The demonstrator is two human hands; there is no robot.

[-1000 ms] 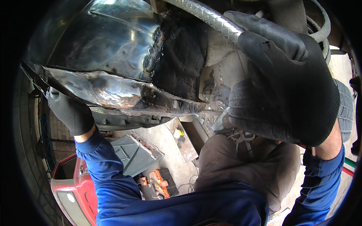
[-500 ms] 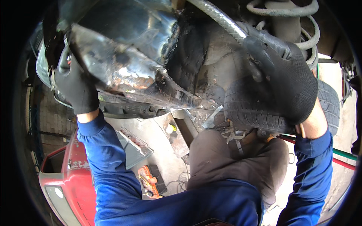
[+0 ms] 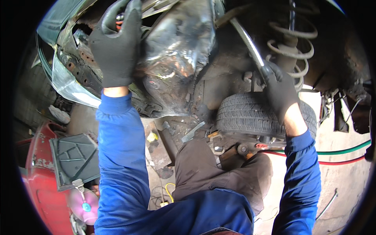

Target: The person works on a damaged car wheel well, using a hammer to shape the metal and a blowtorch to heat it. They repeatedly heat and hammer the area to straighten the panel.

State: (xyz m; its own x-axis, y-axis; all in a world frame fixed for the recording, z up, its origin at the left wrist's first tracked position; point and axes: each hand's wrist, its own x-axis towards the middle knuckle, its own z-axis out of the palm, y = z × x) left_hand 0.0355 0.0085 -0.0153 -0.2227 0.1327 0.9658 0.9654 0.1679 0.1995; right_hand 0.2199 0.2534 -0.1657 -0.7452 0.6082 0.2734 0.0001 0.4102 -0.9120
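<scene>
My right hand (image 3: pixel 279 84), in a black glove, is closed round the dark grip of a hammer (image 3: pixel 247 41) with a shiny metal shaft. Its brownish head lies across the shaft's far end, beside a bare metal panel (image 3: pixel 176 43) with scorched, rough edges. My left hand (image 3: pixel 117 51), gloved too, is raised at the panel's left side, thumb and fingers curled round something small with a metallic and orange-red part showing in the gap. What that thing is, I cannot make out.
A coil spring (image 3: pixel 293 51) and a tyre (image 3: pixel 250 113) stand at the right. Green and red hoses (image 3: pixel 337 152) run across the floor. Lower left are a red body part (image 3: pixel 43 184), a grey plastic panel (image 3: pixel 74 158) and a pink disc (image 3: pixel 83 205). A box-shaped metal piece (image 3: pixel 158 150) lies near my knees.
My view has shifted left, so the panel and left hand now appear farther right. The right hand has drawn lower with the hammer, whose head now shows more fully. Both grips look the same.
</scene>
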